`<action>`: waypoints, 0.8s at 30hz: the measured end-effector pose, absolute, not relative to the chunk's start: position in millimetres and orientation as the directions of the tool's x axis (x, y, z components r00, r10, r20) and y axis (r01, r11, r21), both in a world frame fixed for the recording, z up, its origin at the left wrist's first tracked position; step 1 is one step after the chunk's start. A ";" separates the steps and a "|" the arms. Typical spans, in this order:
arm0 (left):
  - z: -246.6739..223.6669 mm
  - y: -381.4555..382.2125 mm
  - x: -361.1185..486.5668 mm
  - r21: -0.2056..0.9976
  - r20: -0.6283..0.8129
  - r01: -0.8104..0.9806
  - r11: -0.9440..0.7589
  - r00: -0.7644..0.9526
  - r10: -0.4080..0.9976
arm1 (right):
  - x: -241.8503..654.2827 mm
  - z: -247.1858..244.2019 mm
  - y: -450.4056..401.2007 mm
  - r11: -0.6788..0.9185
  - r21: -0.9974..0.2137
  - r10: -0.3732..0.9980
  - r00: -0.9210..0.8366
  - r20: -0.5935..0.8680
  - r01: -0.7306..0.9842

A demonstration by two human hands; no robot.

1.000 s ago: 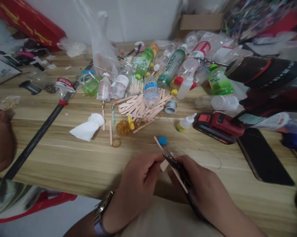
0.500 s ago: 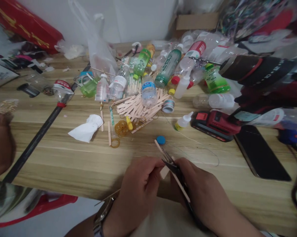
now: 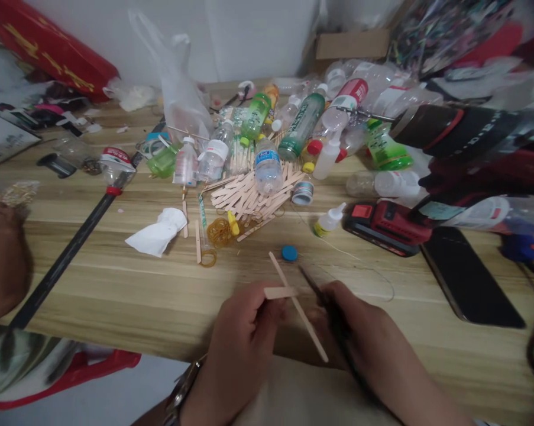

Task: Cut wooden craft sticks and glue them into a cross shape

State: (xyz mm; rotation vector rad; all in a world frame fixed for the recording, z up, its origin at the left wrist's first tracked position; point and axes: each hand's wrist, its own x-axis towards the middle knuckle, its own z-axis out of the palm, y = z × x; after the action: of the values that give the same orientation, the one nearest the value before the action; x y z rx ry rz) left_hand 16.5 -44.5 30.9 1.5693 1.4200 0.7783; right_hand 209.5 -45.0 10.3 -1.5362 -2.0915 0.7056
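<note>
My left hand (image 3: 244, 331) is closed, pinching two pale wooden craft sticks that cross each other. The shorter stick (image 3: 276, 292) lies over the thumb and fingertips. A longer craft stick (image 3: 310, 329) slants beneath it, from near the blue bottle cap (image 3: 288, 253) down toward my lap. In my closed right hand (image 3: 364, 331) is a pair of dark scissors (image 3: 326, 302), pointing up and left, apart from the sticks. Motion blurs the scissors, and the fingers partly hide them.
Behind my hands lie a heap of craft sticks (image 3: 238, 192), rubber bands (image 3: 219, 232) and several plastic bottles (image 3: 303, 124). A cordless drill (image 3: 391, 228) and a phone (image 3: 473, 278) are at right. Another person's hand (image 3: 5, 260) rests at left by a black pole (image 3: 67, 260).
The scissors have drawn back to the right, off the sticks. The shorter stick now lies flatter across the longer one, which has shifted slightly left.
</note>
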 end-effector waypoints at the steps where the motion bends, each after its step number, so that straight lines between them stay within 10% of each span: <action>1: 31.4 -43.8 15.6 0.885 -0.088 0.465 0.012 0.144 0.986 | 214.9 10.8 -44.5 0.250 -0.621 0.963 -0.258 0.080 0.743; 9: 39.2 -41.1 14.1 0.896 -0.144 0.442 0.051 0.179 0.973 | 238.3 12.1 -32.2 0.514 -0.411 0.856 -0.416 0.307 0.753; 24: 42.2 -38.3 16.9 0.929 -0.209 0.352 0.113 0.246 0.947 | 213.1 13.3 -26.5 0.638 -0.425 0.769 -0.546 0.332 0.642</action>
State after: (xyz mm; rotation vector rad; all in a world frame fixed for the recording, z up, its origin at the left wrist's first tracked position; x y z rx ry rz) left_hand 16.9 -38.3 42.2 1.4415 1.3023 0.6964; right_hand 213.1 -26.5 13.3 -1.1041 -2.3680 0.3473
